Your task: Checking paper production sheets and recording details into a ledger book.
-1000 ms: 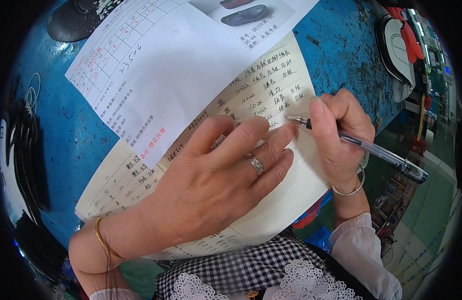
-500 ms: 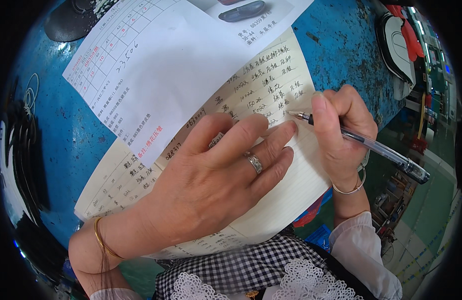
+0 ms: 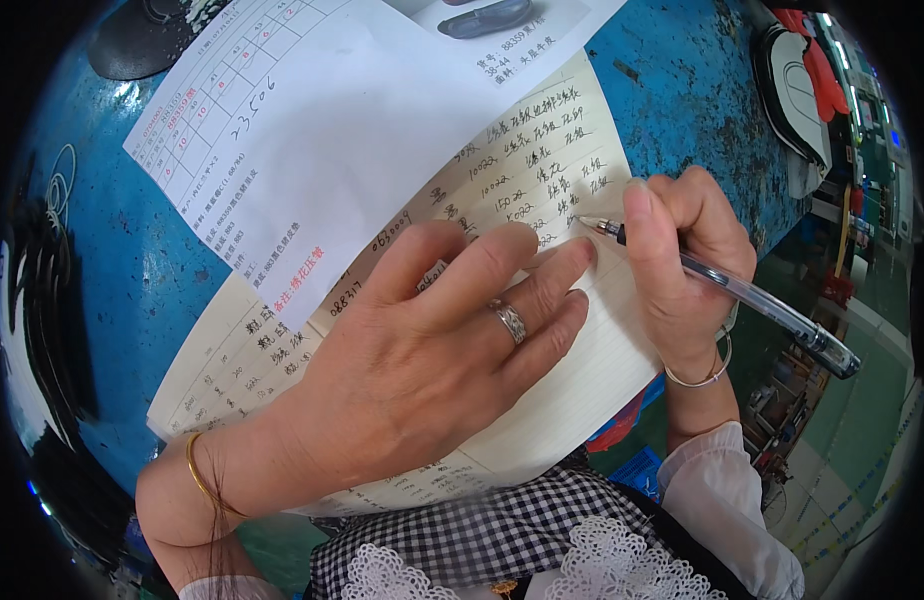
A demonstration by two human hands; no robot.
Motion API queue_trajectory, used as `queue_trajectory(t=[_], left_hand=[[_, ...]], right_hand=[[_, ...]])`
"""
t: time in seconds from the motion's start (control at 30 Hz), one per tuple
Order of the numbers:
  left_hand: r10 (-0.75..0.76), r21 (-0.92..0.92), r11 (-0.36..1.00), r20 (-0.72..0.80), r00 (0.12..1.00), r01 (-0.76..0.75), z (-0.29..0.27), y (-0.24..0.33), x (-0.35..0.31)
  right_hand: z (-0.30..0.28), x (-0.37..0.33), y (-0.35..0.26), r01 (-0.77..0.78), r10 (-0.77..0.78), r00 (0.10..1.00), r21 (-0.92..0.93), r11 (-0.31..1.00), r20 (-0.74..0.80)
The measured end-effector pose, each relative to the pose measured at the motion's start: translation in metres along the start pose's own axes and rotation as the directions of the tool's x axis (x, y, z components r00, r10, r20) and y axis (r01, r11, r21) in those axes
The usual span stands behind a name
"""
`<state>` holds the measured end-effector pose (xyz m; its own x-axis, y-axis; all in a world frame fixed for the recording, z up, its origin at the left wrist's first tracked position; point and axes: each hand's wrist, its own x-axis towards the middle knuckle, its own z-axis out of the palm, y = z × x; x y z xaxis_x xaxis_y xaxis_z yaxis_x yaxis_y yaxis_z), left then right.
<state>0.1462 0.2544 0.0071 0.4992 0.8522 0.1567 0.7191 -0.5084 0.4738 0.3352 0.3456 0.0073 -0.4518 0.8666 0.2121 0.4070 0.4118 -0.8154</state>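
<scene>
An open lined notebook [image 3: 582, 370] full of handwriting lies on the table. My left hand [image 3: 422, 350] rests on it, fingers stretched and a little apart, a patterned ring on one finger. My right hand [image 3: 687, 270] grips a clear-barrelled pen [image 3: 757, 298] with a black cap at its back end. The pen's tip meets the right-hand page, at the end of a handwritten line. A white printed sheet [image 3: 312, 150] with a table covers the notebook's upper left part, just beyond my left hand. My left hand hides part of both pages.
Beneath everything is a worn blue tabletop [image 3: 672, 90]. A second sheet [image 3: 542, 50] with a shoe picture lies at the far edge. A black shoe part [image 3: 132, 50] sits at the far left, dark stacked pieces [image 3: 42, 350] along the left, and white-and-black pieces [image 3: 797, 90] at the far right.
The pen tip has shifted very slightly on the page, and the pen's back end has dipped a little. My left hand stays nearly in place.
</scene>
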Motion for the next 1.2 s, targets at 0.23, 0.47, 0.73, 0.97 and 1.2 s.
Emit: queue_trajectory(t=[0.23, 0.47, 0.73, 0.97, 1.2], left_hand=[[0.004, -0.006, 1.0, -0.006, 1.0, -0.004, 0.0007, -0.0006, -0.0004], [-0.005, -0.007, 1.0, -0.001, 1.0, 0.005, 0.0003, -0.0003, 0.0004], [-0.043, -0.024, 0.999, 0.018, 0.999, 0.043, -0.0011, -0.0003, 0.0017], [-0.035, -0.022, 0.999, 0.01, 0.999, 0.035, -0.001, -0.0006, 0.0014], [-0.032, -0.021, 0.999, 0.001, 0.999, 0.032, -0.0002, -0.0005, 0.0016]], right_hand=[[0.0001, -0.0014, 0.001, -0.01, 0.01, 1.0, 0.014, 1.0, -0.008], [-0.0025, -0.0008, 0.0027, 0.003, -0.003, 1.0, 0.004, 1.0, 0.018], [0.0003, 0.0006, 0.0037, 0.011, -0.007, 0.998, 0.06, 0.998, -0.061], [0.001, -0.0002, 0.0044, -0.02, 0.022, 0.999, 0.047, 0.999, -0.042], [0.0008, -0.0001, 0.0029, -0.008, 0.009, 0.999, 0.021, 1.0, -0.054]])
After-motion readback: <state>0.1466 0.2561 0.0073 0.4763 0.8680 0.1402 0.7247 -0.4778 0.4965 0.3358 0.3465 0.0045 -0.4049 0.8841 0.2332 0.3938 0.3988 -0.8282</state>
